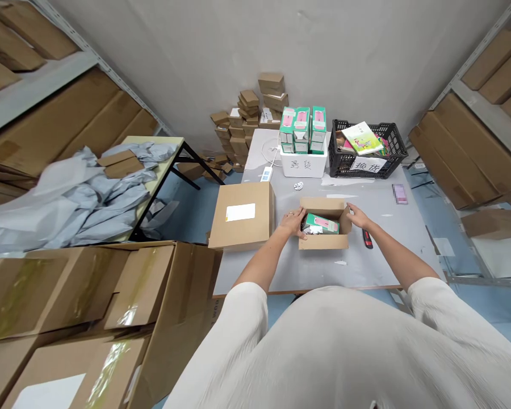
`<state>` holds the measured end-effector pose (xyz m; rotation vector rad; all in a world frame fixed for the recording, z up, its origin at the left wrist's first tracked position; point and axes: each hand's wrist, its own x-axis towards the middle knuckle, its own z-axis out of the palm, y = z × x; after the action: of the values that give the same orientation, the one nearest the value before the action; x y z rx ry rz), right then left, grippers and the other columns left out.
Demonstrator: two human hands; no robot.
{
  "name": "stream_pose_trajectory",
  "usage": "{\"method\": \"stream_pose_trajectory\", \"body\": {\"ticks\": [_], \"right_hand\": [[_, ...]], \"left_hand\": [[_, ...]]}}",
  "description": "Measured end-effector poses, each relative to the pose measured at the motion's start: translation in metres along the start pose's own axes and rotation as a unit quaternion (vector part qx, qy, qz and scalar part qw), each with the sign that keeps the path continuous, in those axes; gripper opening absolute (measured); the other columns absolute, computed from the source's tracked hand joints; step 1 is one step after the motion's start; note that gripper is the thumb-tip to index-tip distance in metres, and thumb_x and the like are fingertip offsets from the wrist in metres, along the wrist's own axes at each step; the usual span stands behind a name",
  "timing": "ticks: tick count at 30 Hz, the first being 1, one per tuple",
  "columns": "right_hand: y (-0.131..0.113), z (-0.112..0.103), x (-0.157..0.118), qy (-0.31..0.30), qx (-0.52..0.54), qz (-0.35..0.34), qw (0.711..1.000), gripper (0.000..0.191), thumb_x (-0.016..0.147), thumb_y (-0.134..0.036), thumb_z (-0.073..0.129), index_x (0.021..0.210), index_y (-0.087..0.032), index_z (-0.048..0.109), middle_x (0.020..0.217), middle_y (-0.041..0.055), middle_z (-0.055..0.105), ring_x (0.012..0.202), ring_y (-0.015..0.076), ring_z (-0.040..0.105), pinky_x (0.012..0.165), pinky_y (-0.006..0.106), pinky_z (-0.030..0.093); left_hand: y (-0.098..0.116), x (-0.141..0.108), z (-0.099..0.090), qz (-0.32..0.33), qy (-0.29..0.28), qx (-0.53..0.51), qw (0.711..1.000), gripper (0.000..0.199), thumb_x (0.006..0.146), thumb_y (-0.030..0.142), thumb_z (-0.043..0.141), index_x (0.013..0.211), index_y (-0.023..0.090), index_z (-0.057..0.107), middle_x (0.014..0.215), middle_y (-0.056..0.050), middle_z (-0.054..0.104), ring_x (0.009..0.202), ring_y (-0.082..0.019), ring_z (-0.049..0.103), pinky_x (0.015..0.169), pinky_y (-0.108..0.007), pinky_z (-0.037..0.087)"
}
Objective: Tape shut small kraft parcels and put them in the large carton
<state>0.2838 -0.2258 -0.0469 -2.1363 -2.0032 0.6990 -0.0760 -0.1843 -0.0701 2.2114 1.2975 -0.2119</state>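
Observation:
An open cardboard box (323,243) sits on the grey table (281,272) in front of me, its flaps spread. Inside lies a green and pink product box (327,225), with crumpled white and grey material beside it at the left. My left hand (296,220) grips the left side of the cardboard box, its thumb towards the near corner. At the opposite side, my right hand (357,216) has its fingers closed on the right flap. A red and black box cutter (367,238) lies on the table just below my right hand.
A closed carton (242,233) with a white label stands left. Behind are a white bin (303,166) of green boxes and a black crate (366,166) holding books. A power strip (267,173) and a blurred purple item (399,194) lie on the table. Large cartons (187,289) flank my left.

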Motion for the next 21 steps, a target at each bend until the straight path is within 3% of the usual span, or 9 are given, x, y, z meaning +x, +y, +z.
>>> {"method": "stream_pose_trajectory", "body": {"ticks": [5, 11, 16, 21], "right_hand": [[0.035, -0.002, -0.019, 0.015, 0.092, 0.069, 0.993, 0.088, 0.089, -0.03, 0.054, 0.173, -0.015, 0.034, 0.165, 0.0196, 0.053, 0.139, 0.0321, 0.062, 0.113, 0.046, 0.053], [0.039, 0.001, -0.038, 0.017, -0.006, 0.12, 0.993, 0.079, 0.094, -0.036, 0.057, 0.166, -0.01, 0.038, 0.158, 0.0232, 0.055, 0.137, 0.0334, 0.058, 0.114, 0.044, 0.048], [-0.001, -0.012, -0.039, 0.032, -0.151, 0.059, 0.986, 0.06, 0.091, -0.021, 0.06, 0.15, -0.017, 0.058, 0.145, 0.0231, 0.059, 0.131, 0.0406, 0.052, 0.112, 0.053, 0.041], [-0.076, -0.008, -0.032, -0.003, -0.197, -0.109, 0.974, 0.039, 0.096, -0.021, 0.059, 0.133, -0.017, 0.071, 0.135, 0.0238, 0.066, 0.132, 0.0428, 0.05, 0.115, 0.054, 0.033]], "left_hand": [[-0.008, 0.0, -0.001, 0.017, -0.009, -0.026, 0.999, 0.157, 0.056, 0.063, 0.099, 0.179, 0.028, 0.008, 0.186, -0.019, 0.008, 0.167, -0.05, 0.024, 0.129, -0.059, 0.032], [-0.012, -0.004, 0.013, 0.024, 0.031, -0.057, 0.998, 0.149, 0.06, 0.067, 0.094, 0.178, 0.026, 0.011, 0.186, -0.02, 0.014, 0.17, -0.042, 0.023, 0.132, -0.052, 0.027], [-0.012, -0.007, 0.019, 0.037, 0.045, -0.062, 0.996, 0.149, 0.062, 0.067, 0.093, 0.177, 0.025, 0.01, 0.185, -0.021, 0.015, 0.17, -0.04, 0.023, 0.133, -0.051, 0.025], [-0.01, -0.01, 0.021, 0.034, 0.045, -0.074, 0.996, 0.15, 0.062, 0.065, 0.095, 0.178, 0.028, 0.007, 0.186, -0.019, 0.013, 0.169, -0.043, 0.024, 0.134, -0.053, 0.026]]}}
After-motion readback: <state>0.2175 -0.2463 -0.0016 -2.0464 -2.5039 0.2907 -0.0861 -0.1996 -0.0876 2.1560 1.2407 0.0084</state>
